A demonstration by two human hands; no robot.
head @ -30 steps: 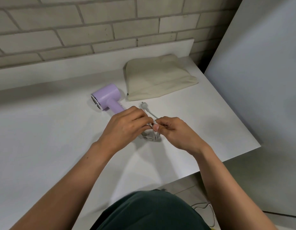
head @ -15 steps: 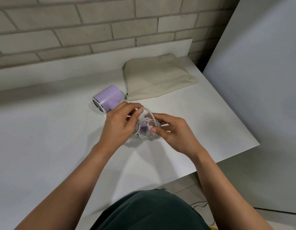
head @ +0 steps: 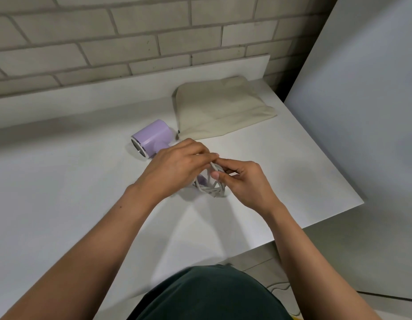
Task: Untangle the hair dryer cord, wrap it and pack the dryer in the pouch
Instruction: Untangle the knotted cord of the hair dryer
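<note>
A lilac hair dryer (head: 152, 136) lies on its side on the white table (head: 62, 192), its handle running under my left hand (head: 177, 167). The grey cord (head: 210, 189) is coiled in loops around the handle's end, between both hands. My left hand curls over the handle and the top of the coil. My right hand (head: 244, 183) pinches strands of the cord between thumb and fingers. The beige cloth pouch (head: 223, 109) lies flat behind the hands, at the back right of the table. The plug is hidden.
A brick wall (head: 131, 35) and a white upstand close off the table's back. A large white panel (head: 362, 112) stands at the right. The table's right edge (head: 327, 218) runs close to my right wrist; floor and a loose cable (head: 278, 287) show below it.
The loose end with the plug has been wound in and is out of sight. The coil has tightened around the handle. The dryer has shifted slightly as the hands worked.
</note>
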